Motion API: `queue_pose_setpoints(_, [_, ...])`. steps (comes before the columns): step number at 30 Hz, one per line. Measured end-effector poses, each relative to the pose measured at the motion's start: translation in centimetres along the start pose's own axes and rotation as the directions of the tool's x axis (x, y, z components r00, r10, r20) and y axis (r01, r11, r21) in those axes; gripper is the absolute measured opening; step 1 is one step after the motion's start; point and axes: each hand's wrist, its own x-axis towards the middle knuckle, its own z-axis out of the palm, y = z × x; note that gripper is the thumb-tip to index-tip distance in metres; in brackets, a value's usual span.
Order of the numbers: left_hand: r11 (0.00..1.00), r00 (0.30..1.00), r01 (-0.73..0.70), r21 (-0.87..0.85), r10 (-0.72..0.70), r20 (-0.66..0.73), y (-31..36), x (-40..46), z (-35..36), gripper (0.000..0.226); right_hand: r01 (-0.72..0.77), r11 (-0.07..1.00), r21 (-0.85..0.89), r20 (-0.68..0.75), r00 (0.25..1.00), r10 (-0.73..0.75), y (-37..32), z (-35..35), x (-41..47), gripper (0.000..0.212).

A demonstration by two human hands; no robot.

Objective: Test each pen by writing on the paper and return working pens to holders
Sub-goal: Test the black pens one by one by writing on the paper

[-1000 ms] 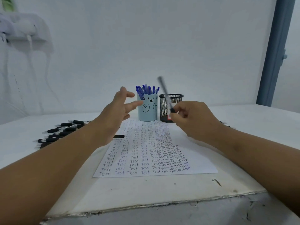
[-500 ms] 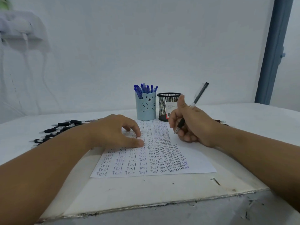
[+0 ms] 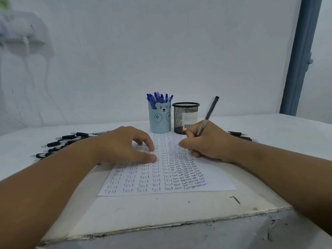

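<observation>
Now right hand (image 3: pixel 209 141) grips pen (image 3: pixel 209 112) beside left hand (image 3: pixel 124 146) on paper (image 3: pixel 212 178).

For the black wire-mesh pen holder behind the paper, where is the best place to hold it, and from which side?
Probably take the black wire-mesh pen holder around its round wall, below the solid rim, coming from its right or from above. It stands upright, and the light blue bear-shaped pen holder stands close on its left, leaving little room there. The right hand, gripping a black pen, is just in front.
</observation>
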Motion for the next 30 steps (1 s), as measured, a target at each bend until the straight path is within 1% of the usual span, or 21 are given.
queue_pose_setpoints(6, [1.0, 1.0, 0.006, 0.0, -0.006, 0.009, -0.07, 0.12, 0.0, 0.054, 0.005, 1.0, -0.028, 0.026, 1.0, -0.004, 0.31, 0.1, 0.08, 0.042])
queue_pose_setpoints(10, [1.0, 1.0, 0.012, -0.005, -0.012, 0.006, 0.11, 0.0, 0.03, 0.05, 0.008, 0.999, -0.051, 0.034, 0.999, -0.006, 0.03, 0.11, 0.0, 0.044])
queue_pose_setpoints(14, [1.0, 1.0, 0.01, 0.003, -0.01, 0.004, 0.06, -0.01, 0.01, 0.053, 0.046, 0.996, -0.079, 0.03, 0.999, -0.043, -0.17, 0.22, -0.06, 0.046])
queue_pose_setpoints(19, [1.0, 1.0, 0.017, -0.009, -0.016, 0.002, 0.32, -0.14, 0.02, 0.051, 0.05, 0.995, -0.081, 0.052, 0.998, -0.046, -0.15, 0.17, -0.03, 0.041])
queue_pose_setpoints(23, [1.0, 1.0, 0.01, -0.003, -0.01, -0.001, 0.45, -0.21, 0.06, 0.05, 0.041, 0.997, -0.064, 0.026, 0.999, -0.04, 0.01, 0.12, 0.03, 0.041])
queue_pose_setpoints(26, [1.0, 1.0, 0.016, -0.004, -0.016, -0.003, 0.51, -0.3, 0.04, 0.051, 0.055, 0.994, -0.097, 0.042, 0.998, -0.051, 0.04, 0.18, 0.08, 0.04])
queue_pose_setpoints(30, [1.0, 1.0, 0.013, -0.009, -0.013, 0.0, 0.66, -0.29, 0.03, 0.05, 0.083, 0.988, -0.127, 0.027, 0.996, -0.08, 0.21, 0.21, 0.27, 0.043])
